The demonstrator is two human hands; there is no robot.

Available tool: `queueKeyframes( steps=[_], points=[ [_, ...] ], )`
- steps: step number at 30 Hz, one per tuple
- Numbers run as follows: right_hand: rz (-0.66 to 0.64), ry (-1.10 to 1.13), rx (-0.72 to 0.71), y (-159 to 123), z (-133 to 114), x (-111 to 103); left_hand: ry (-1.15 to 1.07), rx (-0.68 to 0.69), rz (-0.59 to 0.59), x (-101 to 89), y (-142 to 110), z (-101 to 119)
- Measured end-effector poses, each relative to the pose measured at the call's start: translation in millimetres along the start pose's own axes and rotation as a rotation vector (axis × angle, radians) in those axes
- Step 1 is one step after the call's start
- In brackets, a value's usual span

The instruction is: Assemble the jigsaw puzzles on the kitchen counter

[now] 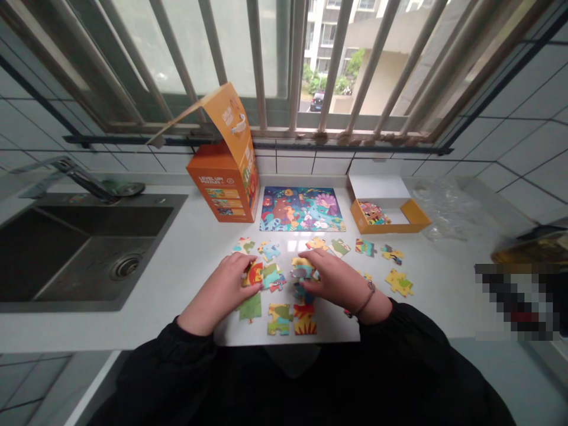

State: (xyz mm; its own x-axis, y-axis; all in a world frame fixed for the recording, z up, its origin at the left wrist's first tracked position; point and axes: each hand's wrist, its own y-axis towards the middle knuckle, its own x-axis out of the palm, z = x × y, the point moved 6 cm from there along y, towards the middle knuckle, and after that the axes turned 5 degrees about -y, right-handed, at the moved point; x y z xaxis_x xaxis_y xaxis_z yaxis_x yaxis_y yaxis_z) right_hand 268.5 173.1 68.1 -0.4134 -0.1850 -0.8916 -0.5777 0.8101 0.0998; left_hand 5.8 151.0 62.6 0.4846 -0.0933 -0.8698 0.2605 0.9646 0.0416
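My left hand [235, 277] curls its thumb and fingers around the edges of a red and orange puzzle piece [254, 274]. That piece lies against a green and blue puzzle piece [272, 277] on its right. Between the thumb and fingers of my right hand [326, 275] is a yellow and grey puzzle piece [302, 269], partly covered by the hand. Nearer me lie a green piece [250, 307], a yellow-green piece [278, 319] and a red and yellow piece [305, 320]. Beyond my hands, several loose pieces are spread out, including a light blue one [268, 251].
A puzzle picture sheet [302, 209] lies at the back beside an orange puzzle box [226, 183] with a raised lid. To its right, an open yellow box [390, 216] holds more pieces, near clear plastic wrap [448, 207]. A sink [146, 248] is at the left.
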Motion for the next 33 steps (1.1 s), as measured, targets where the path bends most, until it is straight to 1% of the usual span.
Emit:
queueKeyframes(
  steps=[2, 5, 9, 12, 15, 17, 21, 24, 27, 30, 33],
  points=[
    [0.031, -0.026, 0.011, 7, 6, -5, 0.053, -0.024, 0.055, -7.8, 2, -6],
    [0.014, -0.074, 0.029, 24, 11, -5, 0.158, -0.060, 0.071, -12.7, 8, -11],
    [-0.017, -0.114, 0.040, 47, 9, 4, 0.216, -0.084, 0.073, -10.7, 17, -13],
    [-0.023, -0.136, 0.041, 55, 8, 9, 0.209, -0.079, 0.075, -6.1, 21, -12],
    [-0.028, -0.172, 0.062, 50, 9, 8, 0.198, -0.063, 0.079, -2.0, 18, -7],
    [-0.027, -0.195, 0.085, 43, 9, 3, 0.178, -0.020, 0.061, 3.0, 13, 1],
    [-0.042, -0.291, 0.165, 27, 8, -8, 0.125, 0.084, 0.005, 18.5, 2, 21],
    [-0.038, -0.369, 0.228, 18, 4, -17, 0.098, 0.120, -0.013, 29.2, 0, 26],
    [0.009, -0.322, 0.191, 11, -6, -25, 0.080, 0.143, -0.020, 35.0, 3, 27],
    [0.046, -0.237, 0.138, 3, -16, -26, 0.039, 0.166, -0.014, 31.7, 3, 29],
    [0.058, -0.176, 0.127, -4, -21, -19, -0.065, 0.150, 0.041, 13.7, -6, 26]
  ],
)
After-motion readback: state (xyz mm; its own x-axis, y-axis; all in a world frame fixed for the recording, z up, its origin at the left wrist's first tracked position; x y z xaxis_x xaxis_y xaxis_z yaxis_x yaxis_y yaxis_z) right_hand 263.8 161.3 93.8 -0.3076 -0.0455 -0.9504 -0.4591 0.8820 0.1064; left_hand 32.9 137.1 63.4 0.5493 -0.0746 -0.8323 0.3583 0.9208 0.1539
